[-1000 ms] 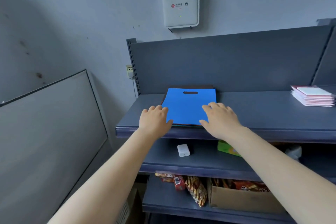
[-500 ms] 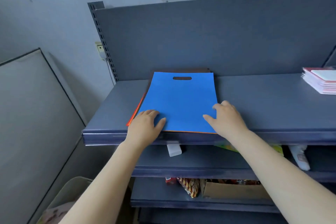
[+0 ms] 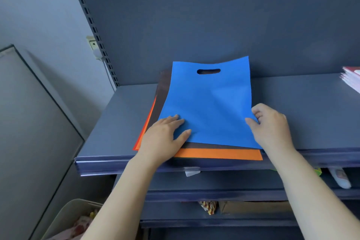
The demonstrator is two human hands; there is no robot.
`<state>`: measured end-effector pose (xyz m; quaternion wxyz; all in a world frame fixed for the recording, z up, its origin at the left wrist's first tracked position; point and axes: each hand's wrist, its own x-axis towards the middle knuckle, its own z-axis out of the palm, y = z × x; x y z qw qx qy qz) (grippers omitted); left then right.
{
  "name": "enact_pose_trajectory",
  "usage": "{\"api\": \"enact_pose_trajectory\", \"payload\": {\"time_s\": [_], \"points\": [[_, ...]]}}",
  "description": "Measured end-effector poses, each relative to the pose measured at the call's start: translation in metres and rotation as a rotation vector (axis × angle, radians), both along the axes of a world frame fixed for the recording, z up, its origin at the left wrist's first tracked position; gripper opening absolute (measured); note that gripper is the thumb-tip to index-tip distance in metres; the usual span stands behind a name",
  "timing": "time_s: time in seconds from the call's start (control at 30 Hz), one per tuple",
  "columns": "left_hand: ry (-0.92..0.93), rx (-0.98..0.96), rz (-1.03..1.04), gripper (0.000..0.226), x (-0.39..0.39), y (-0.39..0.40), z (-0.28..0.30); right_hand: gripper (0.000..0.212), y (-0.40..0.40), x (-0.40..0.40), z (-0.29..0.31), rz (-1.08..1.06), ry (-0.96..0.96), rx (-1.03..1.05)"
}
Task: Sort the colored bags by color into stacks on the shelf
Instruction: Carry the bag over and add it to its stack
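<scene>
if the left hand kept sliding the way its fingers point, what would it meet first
Probably only more of the blue bag: the left hand lies flat on its near left corner, fingers pointing up and right across it. Beyond stands the shelf's back panel.

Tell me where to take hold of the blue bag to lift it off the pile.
Probably the blue bag is best pinched at its near right edge, coming from the right, where the right hand grips it. That edge looks raised off the dark bag beneath. The left hand rests flat on the near left corner.
</scene>
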<state>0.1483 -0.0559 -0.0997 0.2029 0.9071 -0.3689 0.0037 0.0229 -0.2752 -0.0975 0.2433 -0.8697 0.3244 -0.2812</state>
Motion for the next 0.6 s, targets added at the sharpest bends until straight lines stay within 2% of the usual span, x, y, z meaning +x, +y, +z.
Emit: {"api": "enact_pose_trajectory", "payload": {"time_s": [0.07, 0.17, 0.33, 0.47, 0.6], "points": [[0.014, 0.002, 0.006, 0.051, 0.008, -0.002, 0.000, 0.003, -0.008, 0.002, -0.003, -0.012, -0.086, 0.022], [0.019, 0.014, 0.079, 0.055, 0.024, 0.001, -0.002, 0.014, -0.023, 0.003, -0.007, -0.050, -0.214, 0.101], [0.182, -0.055, 0.261, 0.068, 0.051, 0.014, -0.002, 0.022, -0.038, 0.003, -0.013, -0.025, -0.350, 0.255], [0.148, -0.020, 0.369, 0.052, 0.064, 0.024, 0.001, 0.025, -0.042, 0.004, -0.012, -0.044, -0.419, 0.320], [0.217, -0.211, 0.431, 0.046, 0.068, 0.035, 0.004, 0.021, -0.042, 0.003, -0.013, -0.038, -0.437, 0.382]]}}
